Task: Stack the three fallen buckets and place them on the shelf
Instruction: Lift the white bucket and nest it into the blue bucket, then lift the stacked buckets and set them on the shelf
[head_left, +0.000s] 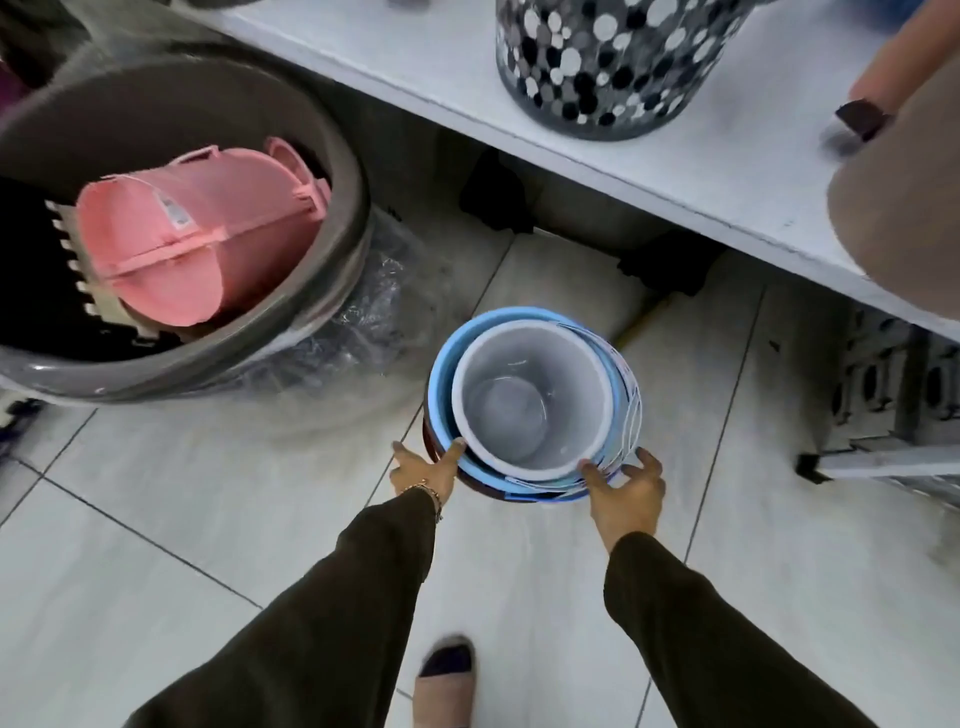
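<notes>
A floor of pale grey tiles (208, 493) is seen, with a white shelf (649, 171) edge well beyond the hands. Three nested buckets are counted between the hands: a white bucket (530, 395) inside a blue bucket (447, 364), inside a dark bucket (431, 441). The stack is clasped at its near rim by the left hand (423, 475) and the right hand (626, 493). One grey tub (322, 156), holding pink buckets (202, 228), stands far to the left of the left hand.

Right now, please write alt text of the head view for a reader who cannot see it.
Both hands, left hand and right hand, grip a nested stack of buckets, white inside blue, upright on the tiled floor. A white shelf stands beyond it.
</notes>
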